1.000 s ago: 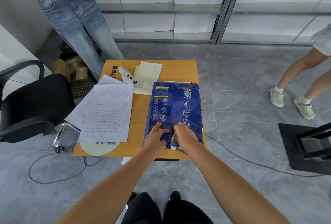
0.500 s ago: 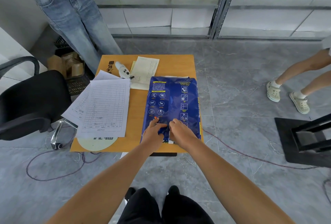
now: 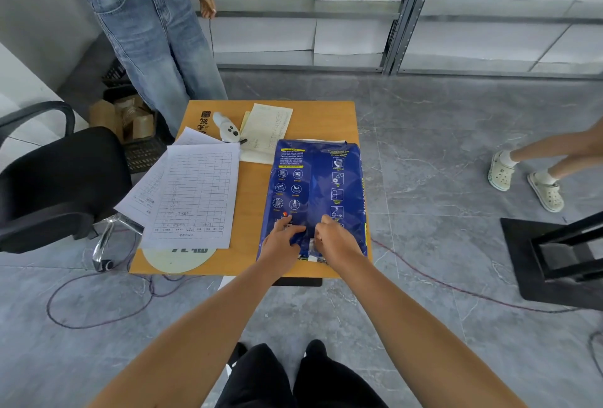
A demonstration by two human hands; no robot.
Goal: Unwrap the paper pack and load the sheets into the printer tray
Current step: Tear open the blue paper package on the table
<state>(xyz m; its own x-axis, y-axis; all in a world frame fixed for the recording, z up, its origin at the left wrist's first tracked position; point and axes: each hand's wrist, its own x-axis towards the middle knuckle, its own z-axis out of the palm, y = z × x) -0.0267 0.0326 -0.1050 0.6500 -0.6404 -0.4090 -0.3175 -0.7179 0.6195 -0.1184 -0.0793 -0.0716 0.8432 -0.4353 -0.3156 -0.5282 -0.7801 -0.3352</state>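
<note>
Paper pack on table, forms to its left.

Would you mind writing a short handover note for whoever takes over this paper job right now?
Left hand: fingers pressed on the near end of the blue paper pack, beside the seam.
Right hand: fingers pinching the wrapper at the same seam.
Pack lies flat on the right side of the wooden table.
Done: near end slightly torn.
Left: unwrap it, load sheets; no printer tray in view.

Both forearms are bare to the elbows, with no sleeves in view; the bare left hand and bare right hand carry nothing worn, above black trousers
</note>
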